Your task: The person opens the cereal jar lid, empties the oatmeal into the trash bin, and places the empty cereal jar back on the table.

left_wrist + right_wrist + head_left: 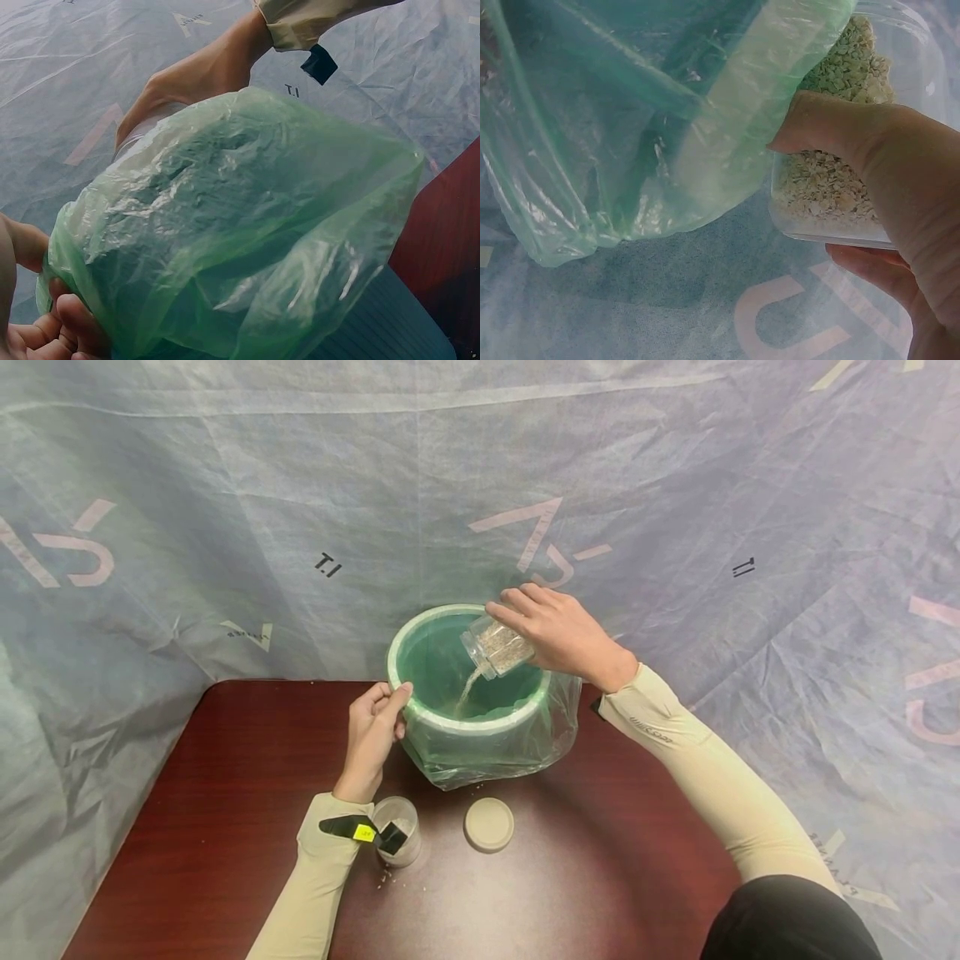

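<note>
A clear jar of pale oat-like flakes (501, 646) is tilted mouth-down to the left over a green bin (427, 647), and a thin stream of flakes falls from it into the bin. My right hand (558, 639) grips the jar; in the right wrist view the thumb (825, 124) lies across the jar's side, with flakes inside. A translucent green plastic bag (495, 756) lines the bin and hangs folded over its pale rim. My left hand (371, 727) pinches the rim and bag at the left, thumb on top and fingers below, as the left wrist view shows.
In front of the bin stand a small clear container (397, 852) with pale contents and, to its right, a round beige lid (489, 824). A few crumbs lie on the dark red table (570, 877). Grey printed sheeting (300, 485) hangs behind and around the table.
</note>
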Available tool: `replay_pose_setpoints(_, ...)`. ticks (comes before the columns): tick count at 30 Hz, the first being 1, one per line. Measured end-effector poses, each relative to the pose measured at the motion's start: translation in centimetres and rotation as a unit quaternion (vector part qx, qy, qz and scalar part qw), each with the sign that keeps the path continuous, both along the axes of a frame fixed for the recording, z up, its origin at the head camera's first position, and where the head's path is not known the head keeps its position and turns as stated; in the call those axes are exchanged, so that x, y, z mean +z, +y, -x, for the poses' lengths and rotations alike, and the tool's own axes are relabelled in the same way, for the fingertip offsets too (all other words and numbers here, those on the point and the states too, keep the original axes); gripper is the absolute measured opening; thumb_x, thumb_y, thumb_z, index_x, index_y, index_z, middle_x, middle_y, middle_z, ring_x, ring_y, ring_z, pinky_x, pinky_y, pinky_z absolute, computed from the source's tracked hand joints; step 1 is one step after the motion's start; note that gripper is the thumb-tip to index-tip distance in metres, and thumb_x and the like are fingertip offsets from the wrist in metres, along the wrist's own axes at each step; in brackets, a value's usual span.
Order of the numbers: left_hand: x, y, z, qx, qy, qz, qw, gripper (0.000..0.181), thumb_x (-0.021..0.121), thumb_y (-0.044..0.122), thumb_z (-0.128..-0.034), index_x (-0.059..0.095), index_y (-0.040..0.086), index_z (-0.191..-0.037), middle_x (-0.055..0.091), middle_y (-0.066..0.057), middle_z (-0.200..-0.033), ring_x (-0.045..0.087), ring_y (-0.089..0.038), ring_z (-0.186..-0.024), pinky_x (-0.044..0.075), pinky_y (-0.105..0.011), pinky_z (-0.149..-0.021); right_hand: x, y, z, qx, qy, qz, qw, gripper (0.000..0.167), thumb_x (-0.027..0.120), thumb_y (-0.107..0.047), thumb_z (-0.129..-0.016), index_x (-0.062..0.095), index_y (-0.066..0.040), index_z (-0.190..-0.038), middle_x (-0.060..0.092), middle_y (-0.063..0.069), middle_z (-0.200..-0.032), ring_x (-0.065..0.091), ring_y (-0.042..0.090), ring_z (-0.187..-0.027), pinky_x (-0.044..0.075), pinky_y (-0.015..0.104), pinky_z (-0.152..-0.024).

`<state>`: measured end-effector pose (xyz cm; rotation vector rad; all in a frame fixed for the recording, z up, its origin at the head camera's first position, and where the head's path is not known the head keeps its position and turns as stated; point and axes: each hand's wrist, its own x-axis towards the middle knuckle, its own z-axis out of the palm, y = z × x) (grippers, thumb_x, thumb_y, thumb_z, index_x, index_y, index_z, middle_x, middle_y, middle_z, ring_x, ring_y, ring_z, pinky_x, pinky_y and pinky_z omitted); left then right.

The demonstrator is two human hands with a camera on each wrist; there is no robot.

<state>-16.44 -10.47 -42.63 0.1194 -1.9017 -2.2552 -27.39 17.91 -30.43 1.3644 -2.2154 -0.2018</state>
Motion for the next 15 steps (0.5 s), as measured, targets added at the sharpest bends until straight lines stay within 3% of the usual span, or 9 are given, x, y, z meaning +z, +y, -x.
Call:
replay_pose_setpoints(8, 0.07, 0.00, 0.00, 0.001, 0.000, -0.002, 1.0000, 0.026, 0.073, 0.022, -0.1034, 0.060, 0.004, -0.089, 0.049, 0.006, -0.059, 0.044, -0.009, -0.049, 0.035, -0.021, -0.051, 0.00, -0.04, 0.07, -0.001, 0.005, -0.002, 1.0000, 0.085, 0.091, 0.002, -0.066, 0.060, -0.005, -0.145, 0.062, 0.017, -0.128, 0.060, 0.038, -0.114, 0.050, 0.051, -0.111)
replay_pose_setpoints(15, 0.05, -0.07, 0.01, -0.001, 0.002, 0.002, 1.0000, 0.028, 0.072, 0.023, -0.1038, 0.060, 0.003, -0.089, 0.048, 0.006, -0.058, 0.043, -0.010, -0.049, 0.035, -0.022, -0.051, -0.03, -0.12, 0.14, -0.001, 0.010, 0.001, 1.0000, 0.081, 0.086, 0.006, -0.068, 0.061, -0.005, -0.144, 0.063, 0.018, -0.127, 0.061, 0.038, -0.113, 0.051, 0.051, -0.110)
